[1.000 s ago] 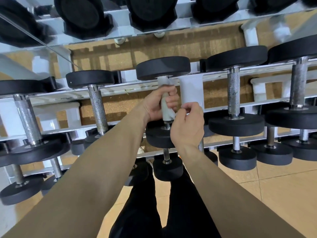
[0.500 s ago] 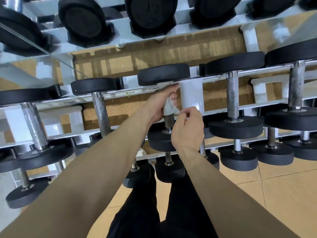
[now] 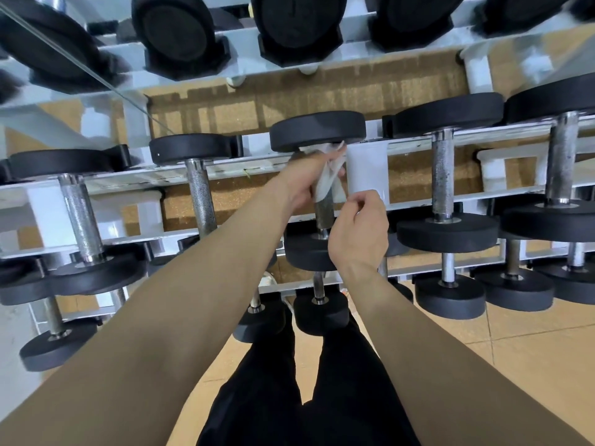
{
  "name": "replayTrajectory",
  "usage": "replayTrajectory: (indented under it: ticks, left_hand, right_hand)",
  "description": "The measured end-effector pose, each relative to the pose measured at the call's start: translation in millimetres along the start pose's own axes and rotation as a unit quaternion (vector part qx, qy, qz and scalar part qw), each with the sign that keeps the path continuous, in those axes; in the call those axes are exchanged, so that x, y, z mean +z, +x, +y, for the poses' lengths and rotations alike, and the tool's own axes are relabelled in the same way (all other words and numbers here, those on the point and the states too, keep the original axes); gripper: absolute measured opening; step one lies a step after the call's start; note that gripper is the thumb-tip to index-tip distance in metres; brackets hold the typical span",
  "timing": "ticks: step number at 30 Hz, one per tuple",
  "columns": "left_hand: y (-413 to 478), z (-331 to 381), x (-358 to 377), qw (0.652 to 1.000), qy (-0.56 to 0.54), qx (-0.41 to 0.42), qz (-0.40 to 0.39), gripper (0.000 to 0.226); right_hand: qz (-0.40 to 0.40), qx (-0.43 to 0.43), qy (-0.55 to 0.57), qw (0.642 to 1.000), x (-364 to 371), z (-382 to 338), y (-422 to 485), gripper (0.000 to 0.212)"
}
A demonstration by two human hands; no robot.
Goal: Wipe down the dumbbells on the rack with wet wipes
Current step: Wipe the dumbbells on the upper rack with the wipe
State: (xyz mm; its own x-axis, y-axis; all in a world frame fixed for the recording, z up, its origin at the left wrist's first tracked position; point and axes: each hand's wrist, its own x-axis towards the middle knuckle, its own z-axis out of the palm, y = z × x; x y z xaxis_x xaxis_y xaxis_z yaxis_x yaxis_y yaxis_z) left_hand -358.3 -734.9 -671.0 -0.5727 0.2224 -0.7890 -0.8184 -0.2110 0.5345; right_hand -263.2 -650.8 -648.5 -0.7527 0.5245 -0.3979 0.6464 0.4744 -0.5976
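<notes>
Across the top half of view, the white rack [image 3: 367, 170] runs side to side w/ black-headed dumbbells lying across its rails on several tiers. Below it you've got tan tile floor [image 3: 531, 365] and your black trousers [image 3: 322, 397]. On the mid tier, the dumbbell you're on [image 3: 317, 130] sits btwn a left neighbour [image 3: 199, 194] and a right neighbour [image 3: 442, 175], both w/ bare knurled handles. Your L hand [image 3: 301, 185] is wrapped round the far end of its handle [image 3: 323, 214], right up against the far head, squeezing the wet wipe [image 3: 325, 181] onto the metal. The wipe's loose tail sticks out to the right. The near end of the handle shows bare below your fist. Your R hand [image 3: 359, 233] sits just beside that tail, fingers curled, thumb to forefinger. Can't tell if it's pinching the wipe or nothing.
</notes>
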Motion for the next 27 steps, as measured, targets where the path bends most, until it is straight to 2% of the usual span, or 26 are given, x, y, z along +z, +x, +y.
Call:
replayTrajectory:
  ticks: [3, 7, 10, 12, 15, 19, 21, 23, 25, 27]
  left_hand:
    - [-1.4, -8.0, -0.9, 1.000, -0.002, 0.022, 0.021, 0.015]
    - [-12.5, -42.5, -18.1, 0.981, 0.192, 0.011, -0.011, 0.033]
    - [-23.5, -45.1, -24.0, 0.965, 0.254, 0.002, -0.060, 0.011]
    - [-35.0, -43.9, -27.6, 0.950, 0.305, 0.008, -0.069, 0.007]
    - [-44.6, -50.6, -34.8, 0.929, 0.366, 0.057, -0.010, 0.013]
    - [-61.7, -61.6, -39.6, 0.933, 0.291, 0.106, 0.182, 0.011]
    - [-76.5, -57.7, -39.7, 0.934, 0.245, 0.132, 0.226, 0.009]
    - [-92.3, -51.7, -40.2, 0.935, 0.226, 0.154, 0.224, 0.020]
    - [-107.9, -47.0, -40.1, 0.939, 0.224, 0.164, 0.204, 0.017]
    - [-118.7, -43.9, -40.1, 0.957, 0.192, 0.151, 0.155, 0.012]
  right_hand:
    - [0.003, 0.003, 0.001, 1.000, 1.3, 0.8, 0.8, 0.014]
    - [-0.001, 0.001, -0.003, 1.000, 0.9, 1.4, 1.4, 0.015]
    - [-0.001, 0.001, -0.002, 1.000, -0.1, 1.5, 1.8, 0.012]
    - [-0.001, -0.002, -0.002, 1.000, -0.5, 1.9, 1.7, 0.013]
    - [0.002, -0.011, 0.005, 1.000, -0.9, 2.8, 1.3, 0.015]
    - [0.009, -0.027, 0.000, 1.000, -1.8, 4.9, -0.5, 0.015]
    - [0.004, -0.035, 0.003, 0.999, -3.0, 5.5, -1.2, 0.017]
    - [-0.008, -0.053, 0.019, 0.998, -5.5, 7.5, -1.0, 0.021]
    - [-0.038, -0.085, 0.061, 0.994, -9.4, 10.1, -2.0, 0.026]
    - [-0.083, -0.115, 0.118, 0.983, -18.0, 9.1, -7.1, 0.028]
